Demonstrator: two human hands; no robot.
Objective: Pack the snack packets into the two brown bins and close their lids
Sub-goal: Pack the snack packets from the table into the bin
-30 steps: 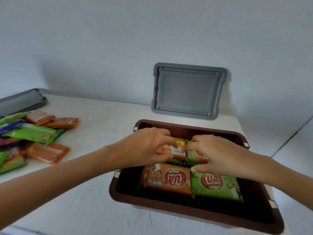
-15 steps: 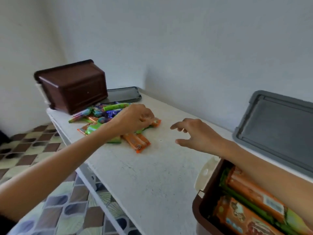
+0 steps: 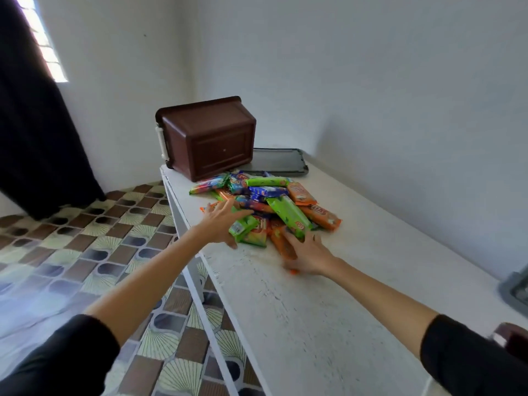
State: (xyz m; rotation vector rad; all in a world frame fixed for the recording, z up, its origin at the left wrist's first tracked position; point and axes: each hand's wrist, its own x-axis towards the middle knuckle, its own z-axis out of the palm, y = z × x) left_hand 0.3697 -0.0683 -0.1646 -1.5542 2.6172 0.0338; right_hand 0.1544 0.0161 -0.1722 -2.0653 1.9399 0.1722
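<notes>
Orange-and-green snack packets (image 3: pixel 265 204) lie heaped on the bench (image 3: pixel 314 310), directly ahead; left hand (image 3: pixel 223 224) spread, touching the near edge; right hand (image 3: pixel 310 252) nearer, flat on an orange packet (image 3: pixel 281 241) lying lengthwise toward the person; neither hand gripping.

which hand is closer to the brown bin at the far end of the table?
Left. The left hand touches the left side of the snack packets, the side toward the brown bin. The right hand lies on the pile's near right corner, farther from it.
</notes>
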